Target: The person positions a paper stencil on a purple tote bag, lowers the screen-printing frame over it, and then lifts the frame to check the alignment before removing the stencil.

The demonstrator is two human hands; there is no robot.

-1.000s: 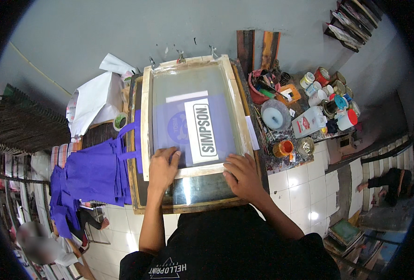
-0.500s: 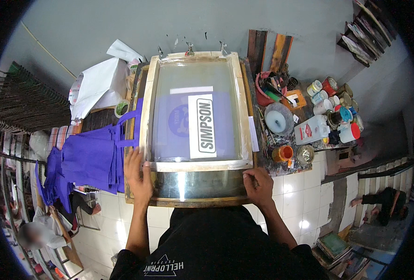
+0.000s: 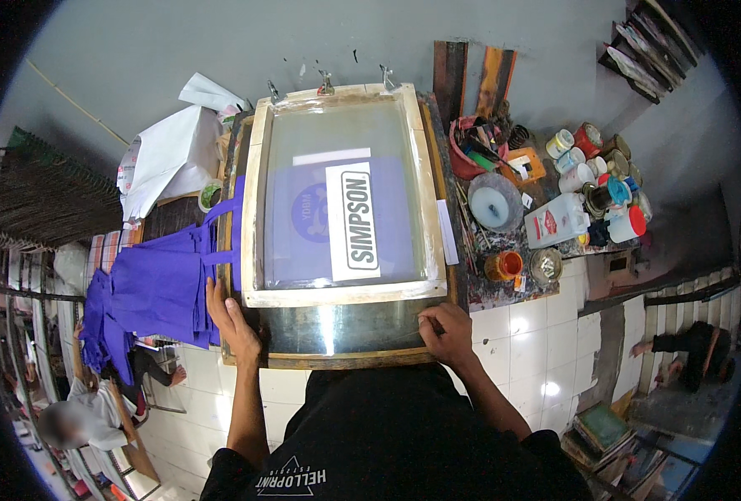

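A screen-printing frame of pale wood lies flat before me, held at its far edge by several metal clamps. Through its mesh show a purple area with a round design and a white label with black lettering. My left hand, fingers stretched out, rests along the table's left edge, just outside the frame's near left corner. Beside those fingertips are the handles of a stack of purple cloth bags. My right hand is curled closed on the near right part of the glossy tabletop, apart from the frame.
On the right, a paint-stained side table holds a grey bowl, an orange jar, a white jug, several paint cans and a red basin of tools. White wrapping stands back left. A person sits lower left.
My left fingers have slid off the frame's near left corner, outward and toward me. My right hand stays curled near the right edge. The whole view has shifted slightly.
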